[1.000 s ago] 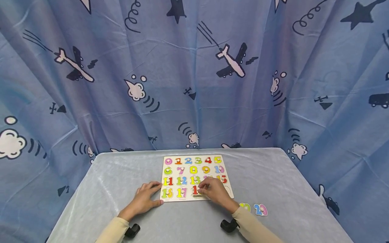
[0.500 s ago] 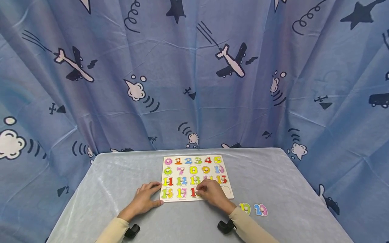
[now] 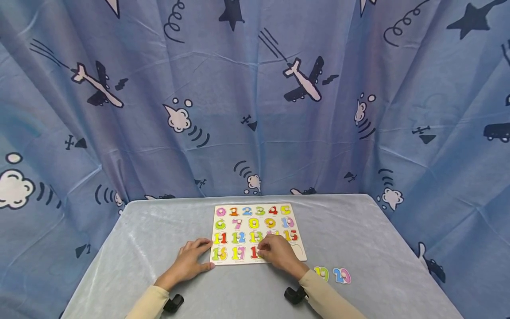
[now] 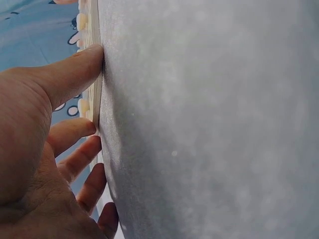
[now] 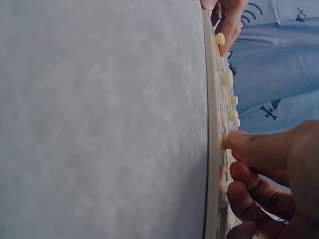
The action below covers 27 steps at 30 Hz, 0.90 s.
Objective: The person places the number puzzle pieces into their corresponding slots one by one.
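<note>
A wooden number puzzle board [image 3: 244,261] lies on the table, filled with coloured number pieces that have small knobs. My right hand [image 3: 278,253] is over its bottom row and pinches the knob [image 5: 225,143] of a number piece with a red 1 [image 3: 253,252]; its second digit is hidden behind the fingers. My left hand [image 3: 189,261] rests at the board's left side, thumb at the near corner and fingertips along the edge. In the left wrist view, those fingers [image 4: 82,157] are loosely bent against the board.
Two loose number pieces lie right of the board: a yellow-green 19 [image 3: 321,273] and a blue-and-pink 20 [image 3: 341,275]. A bare recess [image 3: 297,251] shows at the board's lower right. Behind the grey-covered table [image 3: 338,230] hangs a blue patterned curtain [image 3: 223,146].
My right hand has shifted slightly left with the red-1 piece, uncovering the loose 19 and the recess at the board's lower right. My left hand has stayed in place.
</note>
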Motion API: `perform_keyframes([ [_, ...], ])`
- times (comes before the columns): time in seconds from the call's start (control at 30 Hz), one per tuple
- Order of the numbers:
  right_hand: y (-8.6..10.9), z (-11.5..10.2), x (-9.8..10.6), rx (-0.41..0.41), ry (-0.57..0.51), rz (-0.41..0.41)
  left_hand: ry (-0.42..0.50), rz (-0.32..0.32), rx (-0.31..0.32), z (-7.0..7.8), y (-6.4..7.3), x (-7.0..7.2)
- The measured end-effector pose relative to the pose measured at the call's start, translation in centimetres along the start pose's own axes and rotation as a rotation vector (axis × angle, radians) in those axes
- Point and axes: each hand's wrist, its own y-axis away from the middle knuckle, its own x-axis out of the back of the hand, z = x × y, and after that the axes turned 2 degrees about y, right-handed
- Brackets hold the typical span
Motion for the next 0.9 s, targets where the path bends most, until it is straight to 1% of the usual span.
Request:
perform_keyframes([
  [0.2, -0.1, 0.2, 0.2, -0.01, -0.012, -0.005, -0.001, -0.001, 0.002, -0.2, -0.1, 0.0],
  [0.33, 0.3, 0.7, 1.1, -0.022, -0.043, 0.042, 0.003, -0.007, 0.007, -0.2, -0.1, 0.0],
  [0.43, 0.9, 1.3, 2.4, -0.028, -0.074, 0.09, 0.008, -0.011, 0.011, -0.2, -0.2, 0.0],
  [0.6, 2.2, 2.7, 4.9, -0.07, -0.091, 0.129, 0.006, -0.008, 0.01, -0.1, -0.2, 0.0],
  [0.73, 3.6, 4.0, 6.5, -0.114, -0.065, 0.121, 0.001, -0.008, 0.008, -0.1, -0.2, -0.1],
  [0.9, 5.7, 5.5, 7.6, -0.175, -0.017, 0.096, 0.001, -0.013, 0.017, -0.1, -0.2, -0.1],
])
